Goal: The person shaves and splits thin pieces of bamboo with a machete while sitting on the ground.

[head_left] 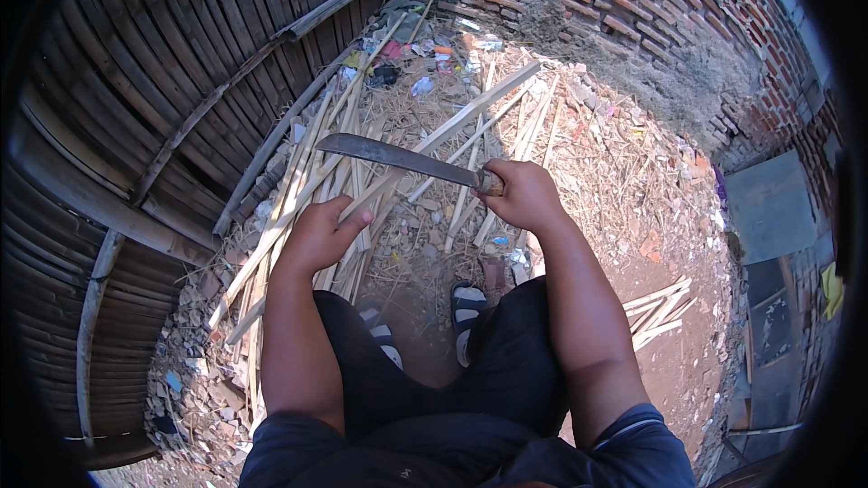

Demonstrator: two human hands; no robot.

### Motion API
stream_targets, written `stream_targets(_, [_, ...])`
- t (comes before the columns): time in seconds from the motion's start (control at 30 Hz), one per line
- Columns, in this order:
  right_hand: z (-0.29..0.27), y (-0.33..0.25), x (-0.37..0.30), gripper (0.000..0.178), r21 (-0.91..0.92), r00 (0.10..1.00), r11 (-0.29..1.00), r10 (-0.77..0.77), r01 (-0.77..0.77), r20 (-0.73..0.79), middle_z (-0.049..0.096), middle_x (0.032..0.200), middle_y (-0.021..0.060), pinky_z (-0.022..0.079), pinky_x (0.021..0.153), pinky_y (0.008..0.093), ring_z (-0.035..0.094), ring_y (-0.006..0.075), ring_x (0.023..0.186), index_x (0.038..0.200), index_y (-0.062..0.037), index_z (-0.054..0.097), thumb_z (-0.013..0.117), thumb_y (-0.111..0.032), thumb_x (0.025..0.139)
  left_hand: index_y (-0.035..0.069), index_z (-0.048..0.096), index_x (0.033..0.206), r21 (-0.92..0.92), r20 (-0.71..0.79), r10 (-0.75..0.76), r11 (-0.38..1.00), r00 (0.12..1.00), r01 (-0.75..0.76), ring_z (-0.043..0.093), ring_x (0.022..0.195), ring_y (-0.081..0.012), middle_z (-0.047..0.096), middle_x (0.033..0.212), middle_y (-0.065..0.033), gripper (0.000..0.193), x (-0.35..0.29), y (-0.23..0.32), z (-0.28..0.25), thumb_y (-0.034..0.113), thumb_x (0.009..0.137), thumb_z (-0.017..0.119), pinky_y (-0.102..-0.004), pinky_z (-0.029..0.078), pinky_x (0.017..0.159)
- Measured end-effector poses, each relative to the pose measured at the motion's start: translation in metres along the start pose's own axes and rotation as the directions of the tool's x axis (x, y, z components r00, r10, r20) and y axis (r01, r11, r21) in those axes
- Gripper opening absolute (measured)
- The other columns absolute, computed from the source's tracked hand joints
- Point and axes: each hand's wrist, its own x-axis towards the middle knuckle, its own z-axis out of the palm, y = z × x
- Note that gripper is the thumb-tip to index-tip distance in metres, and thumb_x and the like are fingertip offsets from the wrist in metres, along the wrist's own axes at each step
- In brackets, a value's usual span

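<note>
Head view, and looked straight down into the yard: counted two walls, one slatted wall (208, 9) along the left and one brick wall (624, 0) across the far side. Dropped to the loose strips (286, 227), strewn over rubble at the left, overlapped far too much to count. Then on to the big one: found one long wooden strip (470, 116), ahead of the body, with its long axis slanting from the left hand (318, 233) away to the far right. Put the left hand nearer, right by the close end; put the right hand (527, 196) off to the right of that line. And across it, spotted one machete (411, 162), tip to the left, handle to the right! Placed the crossing just ahead of the left hand, but couldn't tell touching from a slight gap. Checked the short pieces (658, 312) out right: one small pile, several in it, no sure count. Counted two hands, both occupied: saw the right clenched round the machete's handle, the left curled, apparently around the strip's near end, with fingers mostly hidden. Down between the knees, counted two sandalled feet (465, 312). Last of all, caught one blue scrap (500, 240) below the right hand.
</note>
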Motion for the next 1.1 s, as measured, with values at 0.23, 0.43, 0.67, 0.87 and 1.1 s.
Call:
stream_targets(0.23, [-0.006,0.006,0.004,0.040,0.054,0.992,0.990,0.129,-0.129,0.009,0.076,0.086,0.0176,0.059,0.080,0.0508,0.074,0.0409,0.088,0.114,-0.0100,0.077,0.084,-0.037,0.086,-0.001,0.074,0.113,0.026,-0.013,0.020,0.999,1.000,-0.019,0.069,0.068,-0.0330,0.069,0.074,-0.0200,0.058,-0.001,0.000,-0.001,0.055,0.097,0.077,-0.0461,0.053,0.068])
stream_targets(0.43, [-0.001,0.039,0.003,0.043,0.158,0.962,0.953,0.268,-0.257,-0.048,0.077,0.092,0.0180,0.060,0.083,0.0495,0.076,0.0401,0.093,0.117,-0.0115,0.077,0.083,-0.043,0.089,0.000,0.074,0.114,0.004,-0.012,0.000,1.000,1.000,0.000,0.069,0.068,-0.0329,0.068,0.072,-0.0197,0.058,0.000,0.001,0.003,0.055,0.097,0.077,-0.0458,0.053,0.068])
stream_targets(0.67, [0.004,0.014,0.004,0.040,0.029,0.998,0.998,0.048,-0.048,-0.028,0.078,0.097,0.0174,0.060,0.085,0.0491,0.075,0.0389,0.095,0.118,-0.0146,0.077,0.084,-0.040,0.087,0.002,0.075,0.115,0.031,-0.018,-0.005,1.000,1.000,0.006,0.070,0.069,-0.0307,0.070,0.075,-0.0185,0.055,-0.001,0.003,0.002,0.053,0.098,0.077,-0.0454,0.053,0.068])
stream_targets(0.87, [-0.001,0.038,0.009,0.043,0.180,0.965,0.954,0.255,-0.240,-0.064,0.077,0.092,0.0192,0.059,0.082,0.0491,0.075,0.0397,0.092,0.116,-0.0118,0.077,0.085,-0.042,0.087,-0.001,0.075,0.112,-0.012,0.041,-0.040,0.999,0.998,0.040,0.071,0.071,-0.0302,0.071,0.077,-0.0192,0.057,-0.004,0.011,-0.003,0.051,0.094,0.082,-0.0453,0.054,0.070])
stream_targets(1.1, [0.008,0.030,0.002,0.036,0.132,0.979,0.986,0.121,-0.100,-0.162,0.077,0.089,0.0152,0.059,0.078,0.0486,0.075,0.0391,0.085,0.111,-0.0111,0.077,0.086,-0.034,0.084,-0.003,0.074,0.113,0.023,0.044,0.033,0.999,0.998,-0.034,0.070,0.077,-0.0258,0.072,0.083,-0.0171,0.054,0.003,0.012,0.003,0.046,0.094,0.084,-0.0435,0.055,0.074])
